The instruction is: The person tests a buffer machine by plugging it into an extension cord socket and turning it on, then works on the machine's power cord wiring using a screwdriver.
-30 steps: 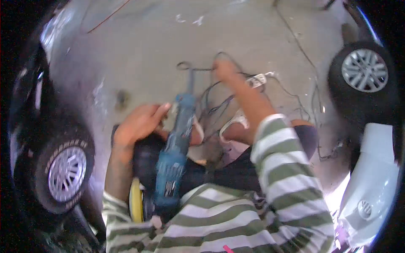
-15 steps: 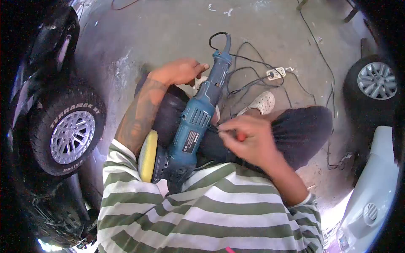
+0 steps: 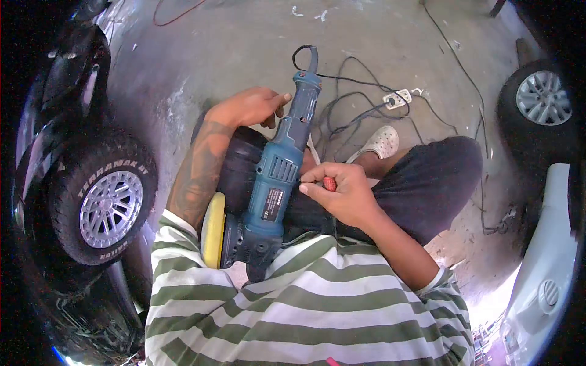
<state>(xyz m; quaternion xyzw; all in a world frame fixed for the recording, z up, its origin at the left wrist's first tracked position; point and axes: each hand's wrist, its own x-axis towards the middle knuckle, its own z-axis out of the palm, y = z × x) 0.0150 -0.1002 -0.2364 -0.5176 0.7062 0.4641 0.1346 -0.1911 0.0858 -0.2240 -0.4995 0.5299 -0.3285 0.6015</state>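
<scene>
A blue polisher (image 3: 271, 189) lies across my lap, its yellow foam pad (image 3: 213, 232) turned to the left and its grip pointing away from me. My right hand (image 3: 349, 194) is at the right side of the motor housing, with thumb and forefinger brought together against it. Out of its curled fingers pokes the end of a red handle (image 3: 330, 183); the rest of that tool is hidden. Close to the left of the polisher's grip is my left hand (image 3: 249, 108), thumb stretched out, other fingers loosely bent, holding nothing visible.
A black cord (image 3: 351, 93) loops over the concrete floor to a white power strip (image 3: 397, 99). A black vehicle's wheel (image 3: 110, 207) stands close on my left. On the right are another wheel (image 3: 544, 97) and a white car body part (image 3: 537, 280).
My right hand has come up slightly to the left, against the polisher's side, and its motion blur is gone. The left hand keeps its place near the grip.
</scene>
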